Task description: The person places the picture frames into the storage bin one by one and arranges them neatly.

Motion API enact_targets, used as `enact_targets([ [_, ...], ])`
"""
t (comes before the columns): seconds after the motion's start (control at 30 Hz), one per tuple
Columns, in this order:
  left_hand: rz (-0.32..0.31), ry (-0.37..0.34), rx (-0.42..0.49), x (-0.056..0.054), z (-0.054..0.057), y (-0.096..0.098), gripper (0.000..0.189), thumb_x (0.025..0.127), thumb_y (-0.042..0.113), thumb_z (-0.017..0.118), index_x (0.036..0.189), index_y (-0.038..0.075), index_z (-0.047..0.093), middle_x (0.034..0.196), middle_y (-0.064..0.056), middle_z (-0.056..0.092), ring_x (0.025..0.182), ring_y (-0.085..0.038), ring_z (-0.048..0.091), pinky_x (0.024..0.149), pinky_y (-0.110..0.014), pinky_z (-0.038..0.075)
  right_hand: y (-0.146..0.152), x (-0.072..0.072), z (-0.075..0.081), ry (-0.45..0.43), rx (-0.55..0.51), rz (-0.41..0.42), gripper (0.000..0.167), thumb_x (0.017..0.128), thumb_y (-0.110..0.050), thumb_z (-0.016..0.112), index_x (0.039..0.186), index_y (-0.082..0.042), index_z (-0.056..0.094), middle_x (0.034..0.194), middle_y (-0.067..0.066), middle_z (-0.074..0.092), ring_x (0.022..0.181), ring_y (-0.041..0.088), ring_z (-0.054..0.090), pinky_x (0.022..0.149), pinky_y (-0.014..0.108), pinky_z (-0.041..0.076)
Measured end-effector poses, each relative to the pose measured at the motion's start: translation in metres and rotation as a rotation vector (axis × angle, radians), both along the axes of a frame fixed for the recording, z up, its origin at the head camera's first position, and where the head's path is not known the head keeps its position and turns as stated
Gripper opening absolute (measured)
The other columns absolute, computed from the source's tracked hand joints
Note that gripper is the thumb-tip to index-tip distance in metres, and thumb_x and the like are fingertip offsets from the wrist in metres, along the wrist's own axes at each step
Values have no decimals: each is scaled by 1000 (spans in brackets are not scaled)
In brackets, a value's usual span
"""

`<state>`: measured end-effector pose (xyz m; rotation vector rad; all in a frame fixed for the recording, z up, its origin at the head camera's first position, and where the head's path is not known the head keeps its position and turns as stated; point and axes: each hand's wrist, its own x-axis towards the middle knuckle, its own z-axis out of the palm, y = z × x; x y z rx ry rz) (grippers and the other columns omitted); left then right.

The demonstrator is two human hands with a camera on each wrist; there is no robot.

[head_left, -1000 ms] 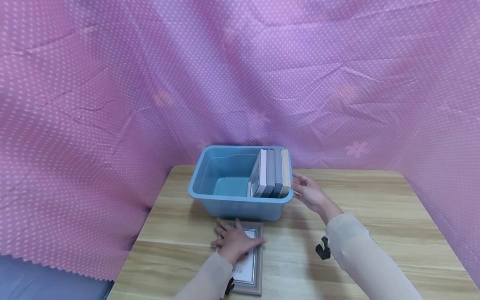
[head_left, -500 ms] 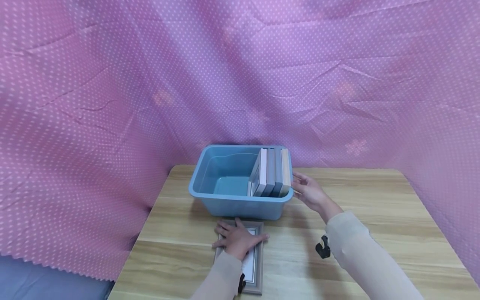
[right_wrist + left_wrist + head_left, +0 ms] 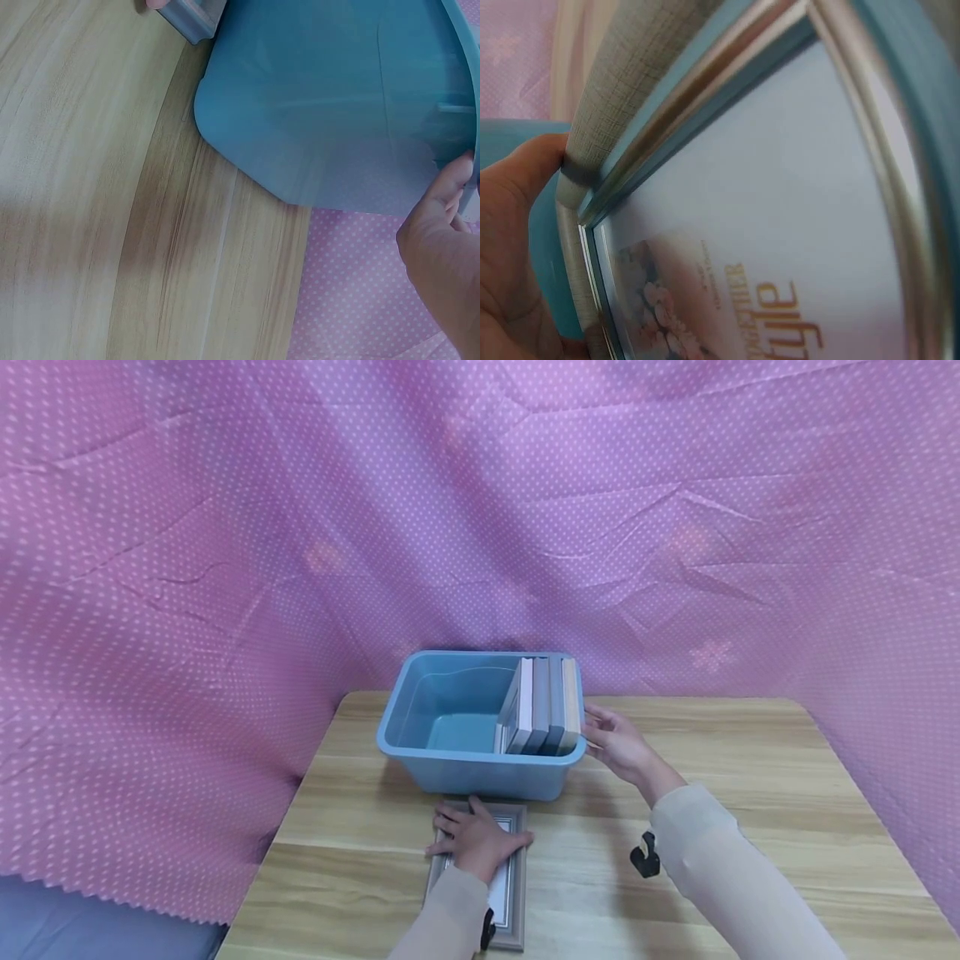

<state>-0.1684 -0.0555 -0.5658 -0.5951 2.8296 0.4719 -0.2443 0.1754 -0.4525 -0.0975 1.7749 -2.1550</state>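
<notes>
A grey-brown picture frame (image 3: 517,893) lies flat on the table, close in front of a light blue plastic bin (image 3: 480,773). My left hand (image 3: 478,843) spans it from above, thumb at the right edge and fingers at the left and far edges. In the left wrist view the thumb presses the rim of the frame (image 3: 742,180), which shows a printed sheet with pink flowers. At the bin's right side, my right hand (image 3: 617,750) holds the rim; the right wrist view shows the thumb outside, with most fingers hidden behind the bin wall (image 3: 315,105).
Several thin slabs, frames or books (image 3: 537,702), stand side by side in the right part of the bin. The wooden table (image 3: 750,802) extends to both sides. A pink dotted cloth (image 3: 480,527) hangs behind it and at the sides.
My left hand has shifted slightly right over the picture frame, and its thumb and fingers have drawn in a little toward the edges. The right hand, bin and frame look unmoved.
</notes>
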Motion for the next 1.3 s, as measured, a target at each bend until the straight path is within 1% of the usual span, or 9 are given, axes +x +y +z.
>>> enact_targets([
  [0.13,3,-11,14,0,1,-1,137,45,81,72,150,5,27,143,-46,-3,128,-65,3,74,-91,1,-1,0,0,-10,-1,-3,56,99,0,46,149,1,22,120,11,46,103,10,54,95,29,48],
  [0.27,-12,-6,32,2,7,-3,136,46,77,75,149,4,27,143,-46,-1,128,-64,4,74,-91,3,0,-1,-1,-12,-3,-3,56,98,1,46,149,1,21,119,9,46,103,9,54,95,28,48],
  [0.6,-28,-43,44,7,18,-10,137,46,80,73,150,6,24,144,-44,1,128,-63,7,77,-90,11,0,-1,-2,-5,-4,-2,57,98,0,47,149,1,21,117,9,47,103,10,55,94,28,48],
  [0.7,-39,-32,44,8,26,-11,136,45,80,73,150,8,26,144,-44,5,127,-63,12,78,-89,17,0,-1,-2,-8,-5,-6,56,98,0,46,149,0,23,117,9,47,103,11,55,93,28,49],
  [0.83,-58,19,79,12,42,-12,131,44,76,76,147,11,30,143,-41,10,125,-61,18,79,-86,25,1,-1,-2,-3,-8,-3,55,98,1,45,149,-1,23,118,9,47,104,11,54,94,28,49],
  [1.0,-78,75,175,18,63,-13,127,44,72,80,147,15,32,144,-38,6,125,-58,20,85,-82,26,2,-2,-3,2,7,0,55,99,0,46,149,-1,23,122,10,46,106,11,54,97,30,47],
  [1.1,-98,107,226,21,72,-14,125,44,72,80,147,18,33,145,-36,3,127,-58,18,89,-80,27,2,-2,-3,-3,14,-1,56,99,-1,47,149,-2,24,123,11,46,107,11,53,98,30,47],
  [1.23,-110,118,269,23,83,-16,123,44,73,80,147,24,34,146,-33,3,127,-56,18,91,-77,29,2,-2,-3,-4,-1,-1,56,98,0,47,149,-1,23,122,11,46,106,11,54,97,30,47],
  [1.3,-110,121,281,24,89,-16,122,42,74,80,146,28,36,145,-31,5,126,-54,21,90,-75,33,2,-2,-3,-3,-12,-1,56,98,1,46,149,-1,22,121,10,46,105,10,54,96,29,48],
])
